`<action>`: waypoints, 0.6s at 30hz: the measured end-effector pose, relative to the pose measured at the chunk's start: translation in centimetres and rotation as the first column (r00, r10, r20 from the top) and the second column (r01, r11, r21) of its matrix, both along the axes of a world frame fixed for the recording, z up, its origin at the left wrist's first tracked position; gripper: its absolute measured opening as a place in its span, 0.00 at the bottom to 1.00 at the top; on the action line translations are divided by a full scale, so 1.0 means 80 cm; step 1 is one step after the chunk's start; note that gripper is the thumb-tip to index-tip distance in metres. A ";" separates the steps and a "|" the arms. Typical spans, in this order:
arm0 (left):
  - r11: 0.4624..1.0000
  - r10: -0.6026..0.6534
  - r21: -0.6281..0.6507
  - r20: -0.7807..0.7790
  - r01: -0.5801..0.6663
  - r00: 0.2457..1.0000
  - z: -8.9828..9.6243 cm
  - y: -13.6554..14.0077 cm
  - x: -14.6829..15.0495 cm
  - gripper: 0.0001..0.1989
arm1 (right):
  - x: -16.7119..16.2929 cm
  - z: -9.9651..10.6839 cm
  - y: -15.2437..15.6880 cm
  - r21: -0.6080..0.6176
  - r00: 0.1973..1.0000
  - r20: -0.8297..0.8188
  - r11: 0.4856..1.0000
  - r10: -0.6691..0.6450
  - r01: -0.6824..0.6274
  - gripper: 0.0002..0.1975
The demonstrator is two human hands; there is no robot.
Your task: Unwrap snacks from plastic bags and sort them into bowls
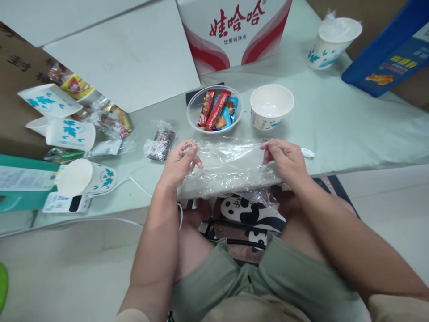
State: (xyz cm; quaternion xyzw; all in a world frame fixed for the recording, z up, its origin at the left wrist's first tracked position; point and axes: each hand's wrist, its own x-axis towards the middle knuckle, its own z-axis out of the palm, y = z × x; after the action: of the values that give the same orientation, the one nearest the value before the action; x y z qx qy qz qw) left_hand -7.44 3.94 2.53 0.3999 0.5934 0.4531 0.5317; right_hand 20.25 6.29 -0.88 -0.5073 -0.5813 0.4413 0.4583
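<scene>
The desk (321, 103) extends ahead of both hands. Clear plastic film (231, 158) spans the gap between my left hand (184, 161) and my right hand (284, 158), its near part draping over the desk edge toward me.

Status, as judged: film spread between the hands; flattening incomplete, creases remaining; release not yet made. Film appearance: transparent, glossy, wrinkled throughout; sheet or bag cannot be determined.

Left hand: half closed, thumb and fingertips lightly pinching the film. Right hand: nearly closed, pinching the opposite side.

Paper bowl (266, 121), beyond the right hand: uncovered. Wrapped snack (162, 144): just left of the left hand.
</scene>
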 end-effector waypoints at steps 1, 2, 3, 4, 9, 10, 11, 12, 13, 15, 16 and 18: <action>1.000 0.015 0.016 -0.017 -0.015 1.000 -0.001 0.000 -0.002 0.15 | 0.001 0.000 0.000 -0.048 0.998 -0.063 0.999 -0.026 0.023 0.23; 0.999 0.034 0.018 -0.028 -0.034 0.999 -0.003 0.001 -0.003 0.15 | 0.002 0.000 0.000 -0.089 0.992 -0.111 0.995 -0.054 0.044 0.24; 0.998 0.058 0.010 -0.035 -0.058 0.998 -0.004 0.002 -0.004 0.15 | 0.003 -0.001 0.000 -0.120 0.986 -0.142 0.991 -0.083 0.066 0.23; 0.997 0.082 -0.006 -0.038 -0.082 0.996 -0.006 0.003 -0.004 0.15 | 0.004 -0.003 0.001 -0.139 0.981 -0.157 0.986 -0.111 0.090 0.23; 0.986 0.169 0.024 -0.066 -0.168 0.983 -0.011 0.009 0.001 0.16 | 0.008 -0.012 0.008 -0.180 0.953 -0.181 0.961 -0.244 0.212 0.21; 0.983 0.182 0.047 -0.058 -0.180 0.982 -0.012 0.010 0.002 0.16 | 0.009 -0.013 0.009 -0.187 0.943 -0.206 0.957 -0.260 0.223 0.20; 0.980 0.194 0.062 -0.044 -0.191 0.980 -0.011 0.011 0.004 0.16 | 0.010 -0.013 0.010 -0.188 0.935 -0.238 0.957 -0.264 0.223 0.19; 0.977 0.203 0.068 -0.029 -0.201 0.979 -0.011 0.011 0.006 0.16 | 0.010 -0.013 0.010 -0.184 0.928 -0.271 0.960 -0.255 0.210 0.17; 0.976 0.210 0.068 -0.019 -0.208 0.977 -0.010 0.011 0.007 0.17 | 0.011 -0.013 0.009 -0.178 0.927 -0.296 0.967 -0.230 0.183 0.16; 0.972 0.225 0.069 -0.009 -0.224 0.974 -0.007 0.012 0.008 0.20 | 0.011 -0.012 0.006 -0.182 0.950 -0.285 0.980 -0.126 0.076 0.17; 0.969 0.235 0.075 -0.003 -0.234 0.972 -0.006 0.012 0.007 0.21 | 0.012 -0.012 0.005 -0.192 0.966 -0.248 0.981 -0.068 0.020 0.18; 0.967 0.243 0.070 0.030 -0.245 0.970 -0.005 0.013 0.004 0.21 | 0.012 -0.009 0.001 -0.193 0.986 -0.164 0.981 -0.002 -0.030 0.15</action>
State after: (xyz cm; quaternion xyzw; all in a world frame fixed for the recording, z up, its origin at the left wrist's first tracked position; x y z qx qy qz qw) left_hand -7.14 4.97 2.16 0.3382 0.6154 0.5407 0.4632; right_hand 21.18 6.39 -1.62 -0.5076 -0.4993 0.5395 0.4494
